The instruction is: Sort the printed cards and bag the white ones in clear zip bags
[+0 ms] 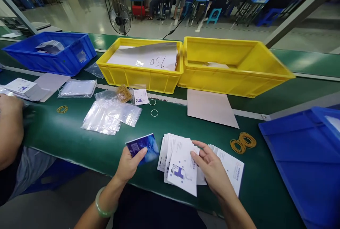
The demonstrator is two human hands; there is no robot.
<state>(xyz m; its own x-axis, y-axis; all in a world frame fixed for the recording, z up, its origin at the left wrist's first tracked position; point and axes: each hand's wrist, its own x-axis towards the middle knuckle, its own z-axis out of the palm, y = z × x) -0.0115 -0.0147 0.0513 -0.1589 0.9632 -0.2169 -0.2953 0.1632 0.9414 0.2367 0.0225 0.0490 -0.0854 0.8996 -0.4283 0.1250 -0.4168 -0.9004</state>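
My left hand (130,165), with a pale green bangle on the wrist, grips a dark blue printed booklet (145,147) between thumb and fingers. To its right, my right hand (209,163) pinches the edge of a white printed leaflet (182,172) with a purple picture. That leaflet lies over a fanned pile of similar leaflets (163,154) on the green table. Another stack of white leaflets (233,167) sits partly beneath my right wrist. Beyond my left hand lie clear plastic zip bags (103,117).
Two yellow bins (143,80) (225,83) and a blue bin (53,59) line the back. A tilted blue bin (297,158) stands right. Rubber bands (243,143), white rings (154,113) and cardboard (211,108) lie about. At left, a co-worker's arm (10,129) reaches near a leaflet stack (22,88).
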